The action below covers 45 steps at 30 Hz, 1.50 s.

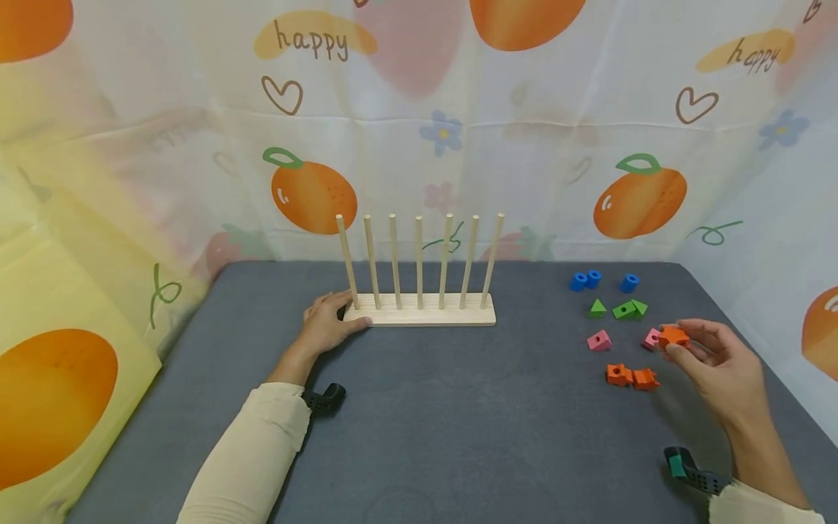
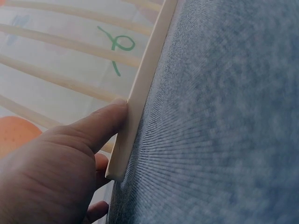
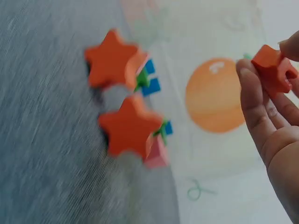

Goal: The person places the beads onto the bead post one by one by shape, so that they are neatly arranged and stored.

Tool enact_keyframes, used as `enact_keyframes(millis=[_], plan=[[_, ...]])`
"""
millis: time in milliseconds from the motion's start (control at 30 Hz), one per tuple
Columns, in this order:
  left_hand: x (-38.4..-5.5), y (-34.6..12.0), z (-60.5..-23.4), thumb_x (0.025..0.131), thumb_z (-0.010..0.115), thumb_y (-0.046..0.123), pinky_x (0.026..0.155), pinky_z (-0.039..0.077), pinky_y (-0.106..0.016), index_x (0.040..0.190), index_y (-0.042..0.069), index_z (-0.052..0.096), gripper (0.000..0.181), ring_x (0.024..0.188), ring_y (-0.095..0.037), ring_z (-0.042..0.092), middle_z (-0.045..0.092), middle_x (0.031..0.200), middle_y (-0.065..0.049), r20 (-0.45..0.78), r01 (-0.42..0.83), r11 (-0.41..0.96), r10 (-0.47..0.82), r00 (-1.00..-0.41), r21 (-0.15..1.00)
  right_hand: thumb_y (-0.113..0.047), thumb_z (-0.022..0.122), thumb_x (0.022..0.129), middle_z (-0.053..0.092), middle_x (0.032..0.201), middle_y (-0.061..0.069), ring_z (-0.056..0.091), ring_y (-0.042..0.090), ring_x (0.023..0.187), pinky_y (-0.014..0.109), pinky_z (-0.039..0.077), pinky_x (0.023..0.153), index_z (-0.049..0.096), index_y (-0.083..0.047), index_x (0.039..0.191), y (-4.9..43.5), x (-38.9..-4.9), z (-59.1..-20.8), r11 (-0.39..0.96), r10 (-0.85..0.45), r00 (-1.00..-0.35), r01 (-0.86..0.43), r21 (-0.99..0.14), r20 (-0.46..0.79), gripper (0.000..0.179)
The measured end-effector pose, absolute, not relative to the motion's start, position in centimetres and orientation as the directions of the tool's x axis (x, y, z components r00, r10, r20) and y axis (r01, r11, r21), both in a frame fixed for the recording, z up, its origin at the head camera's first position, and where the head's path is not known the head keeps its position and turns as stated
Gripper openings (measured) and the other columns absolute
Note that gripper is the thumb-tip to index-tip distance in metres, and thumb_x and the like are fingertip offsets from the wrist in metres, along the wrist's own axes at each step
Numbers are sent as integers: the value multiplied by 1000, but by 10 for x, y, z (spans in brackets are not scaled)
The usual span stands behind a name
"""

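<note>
At the far middle of the table stands a pale wooden peg stand (image 1: 419, 313) with several upright rods. My left hand (image 1: 327, 320) holds the left end of its base; in the left wrist view the thumb (image 2: 105, 121) lies along the base's edge and the other fingers go behind it. On the right, my right hand (image 1: 727, 371) pinches an orange star-shaped bead (image 1: 673, 337) between thumb and fingers, raised off the table. The right wrist view shows that orange star bead (image 3: 273, 69) in the fingertips. Two more orange star beads (image 1: 618, 375) lie just left of this hand.
Beyond the orange stars lie pink prism beads (image 1: 599, 340), green triangular beads (image 1: 624, 311) and blue cylinder beads (image 1: 594, 279). A fruit-printed cloth (image 1: 524, 124) hangs behind the grey table (image 1: 458, 422) and down both sides.
</note>
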<state>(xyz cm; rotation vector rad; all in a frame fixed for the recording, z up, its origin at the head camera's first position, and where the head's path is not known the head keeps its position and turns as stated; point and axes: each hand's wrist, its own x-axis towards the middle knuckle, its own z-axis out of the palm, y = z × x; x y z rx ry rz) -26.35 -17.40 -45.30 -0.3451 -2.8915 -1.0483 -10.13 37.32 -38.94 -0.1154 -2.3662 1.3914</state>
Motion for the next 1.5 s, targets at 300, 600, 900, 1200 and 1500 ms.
enact_keyframes(millis=[300,600,900,1200,1500], plan=[[-263,-173,-451,85,75,36,106,8,-59,143,3,47,73,139,-41,19,39,149,-14,107,213,748,189,-976,628,2,67,89,62,109,-3,60,6,86,11,47,67,60,-3,131,352,-108,-363,570,173,-877,-282,-771,449,43],[-264,-174,-452,85,74,38,106,9,-59,145,5,45,74,139,-40,19,39,149,-14,102,216,752,196,-975,622,7,69,85,64,98,-7,59,7,79,10,45,63,62,1,127,337,-111,-334,594,149,-829,-361,-718,540,42],[-262,-175,-451,85,74,38,106,9,-59,145,5,45,74,139,-41,19,39,148,-15,101,218,750,199,-975,625,18,68,78,68,94,0,62,10,80,13,47,69,62,13,117,316,-116,-298,510,51,-748,-550,-661,662,40],[-261,-175,-451,85,74,39,107,7,-58,145,5,45,74,139,-40,17,39,148,-14,90,211,747,200,-976,630,25,63,77,65,102,19,65,21,85,20,51,76,54,27,113,286,-130,-269,44,-64,-676,-737,-675,734,36],[-261,-174,-450,85,74,38,107,9,-58,144,4,45,73,139,-41,18,39,148,-15,97,214,745,198,-975,631,18,70,78,66,95,19,59,23,77,22,50,70,57,24,111,253,-145,-247,-17,-110,-643,-761,-648,758,36]])
